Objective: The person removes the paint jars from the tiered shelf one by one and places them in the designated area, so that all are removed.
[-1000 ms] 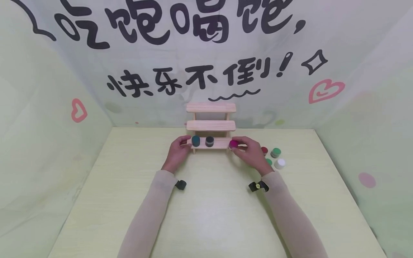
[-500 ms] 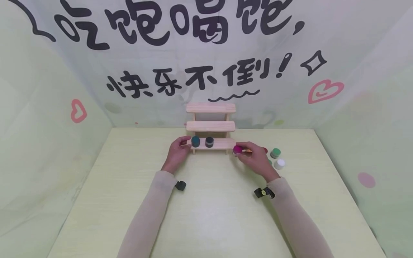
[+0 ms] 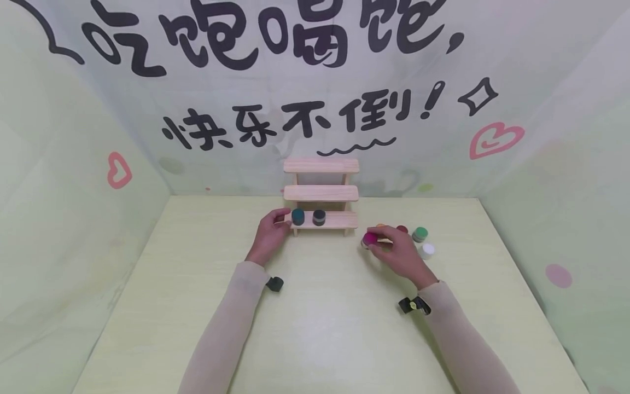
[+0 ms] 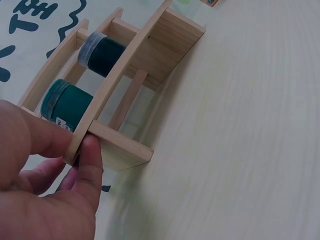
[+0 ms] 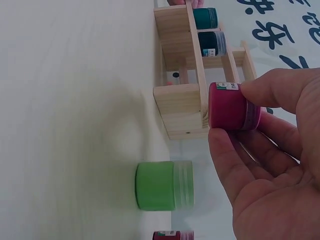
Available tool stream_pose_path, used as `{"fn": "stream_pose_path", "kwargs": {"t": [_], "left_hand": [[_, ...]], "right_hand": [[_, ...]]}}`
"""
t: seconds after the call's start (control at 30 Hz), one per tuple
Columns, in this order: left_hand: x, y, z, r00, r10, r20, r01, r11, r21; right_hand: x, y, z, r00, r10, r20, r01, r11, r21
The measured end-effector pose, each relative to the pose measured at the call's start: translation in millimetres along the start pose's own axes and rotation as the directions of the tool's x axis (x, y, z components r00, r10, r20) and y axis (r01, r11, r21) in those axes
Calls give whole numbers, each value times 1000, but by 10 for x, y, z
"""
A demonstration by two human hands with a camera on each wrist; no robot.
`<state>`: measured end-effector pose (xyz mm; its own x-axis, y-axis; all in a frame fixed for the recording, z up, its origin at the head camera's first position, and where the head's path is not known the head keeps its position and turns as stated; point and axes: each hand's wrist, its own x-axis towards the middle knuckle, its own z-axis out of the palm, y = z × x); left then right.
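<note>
My left hand (image 3: 269, 234) grips the left end of the lowest board of a three-step wooden stand (image 3: 321, 193), its thumb and fingers on opposite faces in the left wrist view. A teal paint jar (image 3: 297, 216) stands on that board beside the fingers, and a dark paint jar (image 3: 319, 218) sits to its right. Off the stand's right end, my right hand (image 3: 400, 254) pinches a magenta paint jar (image 5: 227, 106) between thumb and fingers. In the right wrist view this jar looks held above the table, its label facing the thumb side.
Right of the stand, partly behind my right hand, are an orange jar (image 3: 380, 225), a red jar (image 3: 402, 229), a green jar (image 3: 420, 234) and a white jar (image 3: 427, 251). A light green jar (image 5: 156, 186) is close below the hand in the right wrist view. A printed cloth backs the table.
My right hand has drawn the magenta jar away from the lowest board's right end, moving right and toward me. The left hand keeps its grip on the stand.
</note>
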<state>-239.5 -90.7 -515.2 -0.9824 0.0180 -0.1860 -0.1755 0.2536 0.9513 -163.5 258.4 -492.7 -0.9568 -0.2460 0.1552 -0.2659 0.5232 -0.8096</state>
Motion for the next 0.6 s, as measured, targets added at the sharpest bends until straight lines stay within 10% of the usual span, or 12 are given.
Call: {"fn": "stream_pose_path", "kwargs": {"t": [0.6], "left_hand": [[-13, 17, 7, 1000, 0, 5, 1, 1000, -22]], "right_hand": [[-394, 146, -170, 999, 41, -4, -41, 999, -17]]}}
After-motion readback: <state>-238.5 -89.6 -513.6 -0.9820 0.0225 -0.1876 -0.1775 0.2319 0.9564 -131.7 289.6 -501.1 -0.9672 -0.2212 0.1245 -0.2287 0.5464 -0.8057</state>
